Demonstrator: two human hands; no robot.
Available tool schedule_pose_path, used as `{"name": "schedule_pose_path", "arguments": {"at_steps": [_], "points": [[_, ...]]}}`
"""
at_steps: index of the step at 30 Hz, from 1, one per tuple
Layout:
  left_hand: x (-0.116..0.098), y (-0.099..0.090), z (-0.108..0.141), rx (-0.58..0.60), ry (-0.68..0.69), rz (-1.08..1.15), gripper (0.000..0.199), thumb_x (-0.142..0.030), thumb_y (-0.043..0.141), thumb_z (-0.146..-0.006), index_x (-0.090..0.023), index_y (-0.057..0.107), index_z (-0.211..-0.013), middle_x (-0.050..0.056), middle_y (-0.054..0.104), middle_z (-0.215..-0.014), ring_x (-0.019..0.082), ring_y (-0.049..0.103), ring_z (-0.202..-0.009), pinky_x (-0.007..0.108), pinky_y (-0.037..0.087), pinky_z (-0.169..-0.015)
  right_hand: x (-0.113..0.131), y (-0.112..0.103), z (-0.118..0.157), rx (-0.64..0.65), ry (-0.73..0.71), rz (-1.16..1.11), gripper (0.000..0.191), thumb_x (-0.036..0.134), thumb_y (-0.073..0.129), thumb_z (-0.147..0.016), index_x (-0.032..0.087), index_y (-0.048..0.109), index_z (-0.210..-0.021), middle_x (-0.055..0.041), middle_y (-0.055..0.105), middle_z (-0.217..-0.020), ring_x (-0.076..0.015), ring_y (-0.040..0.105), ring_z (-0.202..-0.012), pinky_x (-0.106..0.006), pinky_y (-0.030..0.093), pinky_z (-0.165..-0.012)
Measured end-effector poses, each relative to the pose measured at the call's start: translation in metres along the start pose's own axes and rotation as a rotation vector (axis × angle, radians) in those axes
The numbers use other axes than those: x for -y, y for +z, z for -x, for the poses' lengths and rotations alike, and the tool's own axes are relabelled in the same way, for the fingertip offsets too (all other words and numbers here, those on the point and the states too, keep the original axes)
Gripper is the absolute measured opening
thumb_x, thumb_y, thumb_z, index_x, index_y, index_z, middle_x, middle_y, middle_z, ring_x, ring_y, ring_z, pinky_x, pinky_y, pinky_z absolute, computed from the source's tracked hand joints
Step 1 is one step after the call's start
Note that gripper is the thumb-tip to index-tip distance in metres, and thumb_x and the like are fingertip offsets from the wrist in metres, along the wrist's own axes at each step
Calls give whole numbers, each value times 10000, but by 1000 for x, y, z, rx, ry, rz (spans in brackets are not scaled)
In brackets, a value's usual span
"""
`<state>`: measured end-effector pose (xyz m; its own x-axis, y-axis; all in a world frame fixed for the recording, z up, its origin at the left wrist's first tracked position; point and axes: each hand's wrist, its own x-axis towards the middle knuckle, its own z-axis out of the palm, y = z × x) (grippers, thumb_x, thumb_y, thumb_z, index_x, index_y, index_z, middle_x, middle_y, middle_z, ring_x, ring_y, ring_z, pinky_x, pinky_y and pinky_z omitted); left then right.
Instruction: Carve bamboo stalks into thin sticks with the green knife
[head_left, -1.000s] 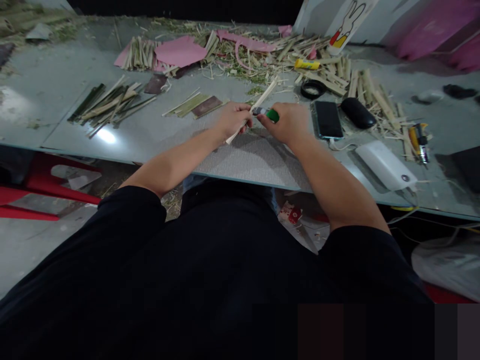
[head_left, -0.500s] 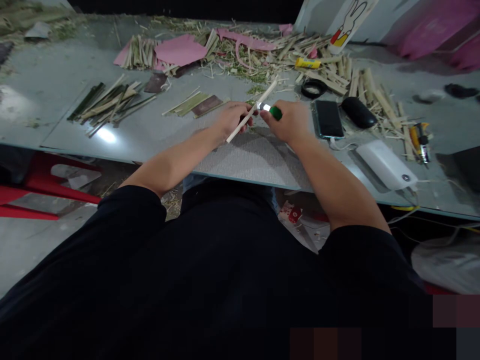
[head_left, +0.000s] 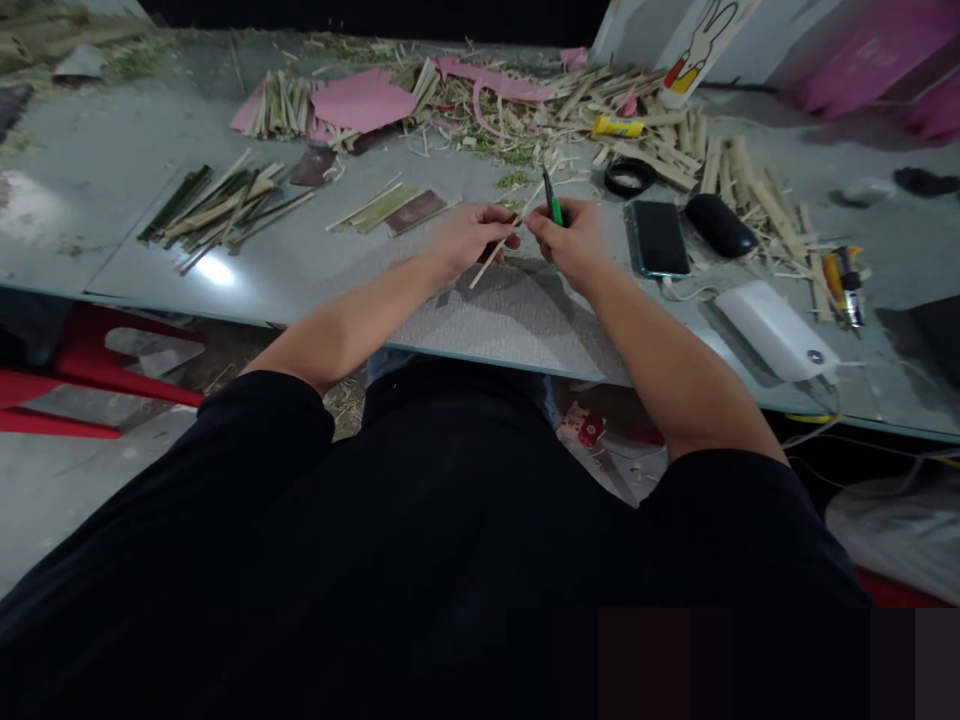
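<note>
A thin pale bamboo strip [head_left: 489, 265] slants up and to the right between my hands. My left hand [head_left: 480, 238] is closed around its middle. In my right hand [head_left: 571, 238] is a green-handled craft knife [head_left: 556, 208], its dark blade end pointing up and away from the strip. The thumb and index finger of that hand are close to the strip's upper part; whether they touch it I cannot tell. Under both hands lies a grey textured mat [head_left: 517, 320]. Left of them, several flat strips [head_left: 375, 210] lie beside a brown sandpaper piece [head_left: 416, 211].
Darker bamboo strips [head_left: 217, 210] are piled at the left. Shavings and pink paper [head_left: 364, 100] line the back. On the right are a black tape roll [head_left: 628, 178], a phone [head_left: 660, 238], a black case [head_left: 720, 226], a white power bank [head_left: 776, 330] and a yellow cutter [head_left: 844, 285].
The knife has come off the strip and turned, its blade end now pointing upward. The strip has rotated in my left hand and shows a thinner edge.
</note>
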<state>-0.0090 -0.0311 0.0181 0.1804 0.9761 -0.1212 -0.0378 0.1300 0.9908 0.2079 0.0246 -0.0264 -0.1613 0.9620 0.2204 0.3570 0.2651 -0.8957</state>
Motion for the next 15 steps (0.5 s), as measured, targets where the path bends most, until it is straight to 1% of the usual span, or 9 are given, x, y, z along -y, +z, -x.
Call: {"name": "schedule_pose_path", "arguments": {"at_steps": [2, 4, 8, 12, 15], "points": [[-2, 1, 2, 8, 4, 3, 273, -62, 729, -1255, -203, 814, -1037, -4, 835, -845, 109, 650, -622, 273, 551, -716, 0, 3, -1, -27, 25, -39, 763, 967, 1038, -880, 352, 586, -872, 9, 454, -686, -250, 459, -626, -427, 408, -577], [-2, 2, 2, 16, -1, -3, 249, -52, 732, -1255, -195, 802, -1063, -11, 832, -849, 109, 643, -615, 277, 549, -708, 2, 3, 1, -51, 47, -55, 708, 856, 1094, -903, 343, 608, -856, 8, 483, -671, -239, 481, -597, -408, 413, -544], [-1, 2, 1, 6, -28, -26, 229, -57, 763, -1246, -203, 815, -1076, -8, 852, -892, 124, 672, -676, 301, 586, -783, 9, 4, 4, -75, 77, -71, 604, 685, 1116, -978, 332, 648, -833, 8, 507, -634, -242, 526, -575, -403, 453, -512], [-2, 2, 3, 16, -52, -48, 232, -48, 767, -1247, -230, 818, -1111, -6, 883, -921, 131, 662, -744, 298, 597, -861, 12, 6, 5, -73, 106, -87, 582, 640, 1096, -1053, 325, 656, -840, 19, 502, -610, -212, 503, -569, -414, 496, -554], [-4, 2, 4, 13, -65, -56, 196, -67, 765, -1234, -222, 831, -1135, -2, 889, -949, 121, 681, -726, 277, 571, -819, 14, 5, 6, -62, 132, -113, 598, 644, 1123, -1019, 332, 647, -836, 25, 506, -608, -208, 496, -573, -422, 499, -564]]}}
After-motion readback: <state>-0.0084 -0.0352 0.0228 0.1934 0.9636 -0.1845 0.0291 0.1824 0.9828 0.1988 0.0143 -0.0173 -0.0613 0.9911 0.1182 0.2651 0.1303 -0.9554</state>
